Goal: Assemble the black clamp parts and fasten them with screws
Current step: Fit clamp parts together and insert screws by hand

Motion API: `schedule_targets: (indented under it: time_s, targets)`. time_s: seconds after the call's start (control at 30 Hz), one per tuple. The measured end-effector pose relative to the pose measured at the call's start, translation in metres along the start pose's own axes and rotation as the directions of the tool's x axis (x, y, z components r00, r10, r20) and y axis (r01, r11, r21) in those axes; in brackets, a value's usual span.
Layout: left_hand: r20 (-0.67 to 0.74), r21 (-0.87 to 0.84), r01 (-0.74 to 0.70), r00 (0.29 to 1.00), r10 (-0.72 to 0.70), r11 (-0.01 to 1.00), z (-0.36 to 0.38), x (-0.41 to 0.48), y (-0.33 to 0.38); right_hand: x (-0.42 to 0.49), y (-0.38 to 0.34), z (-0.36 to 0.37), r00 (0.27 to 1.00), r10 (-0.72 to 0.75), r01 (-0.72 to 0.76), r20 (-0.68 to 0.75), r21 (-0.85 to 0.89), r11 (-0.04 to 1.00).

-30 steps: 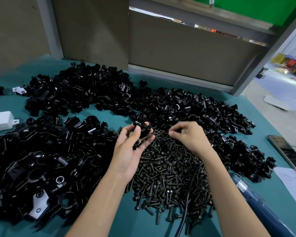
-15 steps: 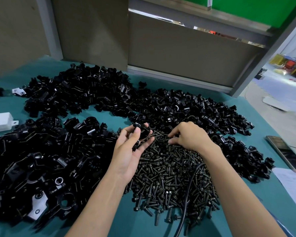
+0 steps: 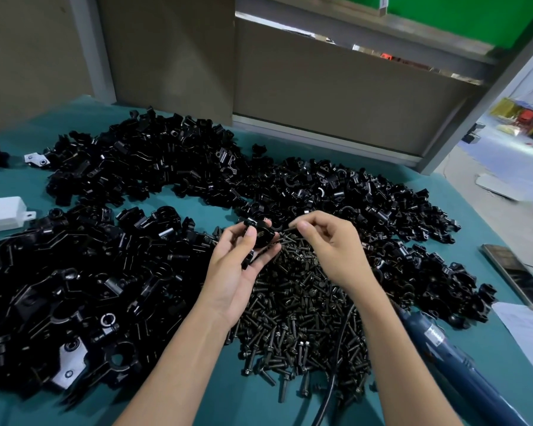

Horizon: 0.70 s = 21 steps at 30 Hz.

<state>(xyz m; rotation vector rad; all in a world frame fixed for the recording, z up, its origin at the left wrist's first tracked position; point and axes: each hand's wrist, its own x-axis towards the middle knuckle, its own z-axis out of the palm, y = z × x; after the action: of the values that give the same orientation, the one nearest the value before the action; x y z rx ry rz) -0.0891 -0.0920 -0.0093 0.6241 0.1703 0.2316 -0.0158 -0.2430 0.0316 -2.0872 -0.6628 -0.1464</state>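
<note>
Clamp part (image 3: 260, 236) lies gripped in palm-up left hand (image 3: 237, 269); right hand (image 3: 331, 245) pinches a screw (image 3: 290, 230).

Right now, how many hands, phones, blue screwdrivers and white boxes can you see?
Hands: 2 (left hand, right hand)
Phone: 1
Blue electric screwdriver: 1
White plastic box: 1
Total: 5

table (image 3: 16, 186): teal cover | wall (image 3: 320, 93): brown panels | board (image 3: 462, 13): green
</note>
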Motion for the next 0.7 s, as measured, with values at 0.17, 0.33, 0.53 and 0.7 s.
schedule_targets:
  time_s: [0.17,0.33,0.53,0.7]
  targets:
    - [0.015,0.026,0.014,1.000,-0.014,1.000,0.000,-0.001,-0.001,-0.007,-0.012,0.016,1.000,0.008,-0.004,-0.028,0.134,0.991]
    - [0.038,0.021,0.030,0.999,-0.031,0.999,0.001,-0.002,0.000,-0.011,-0.012,0.020,0.999,-0.005,0.009,-0.033,0.133,0.991]
    - [0.049,0.051,0.039,0.998,-0.041,0.998,0.003,-0.004,0.000,-0.008,-0.015,0.021,0.990,-0.011,0.038,-0.144,0.186,0.982]
    - [0.043,-0.019,0.049,0.998,-0.048,0.999,0.002,-0.003,0.000,-0.010,-0.010,0.023,0.994,0.023,-0.004,-0.107,0.172,0.985]
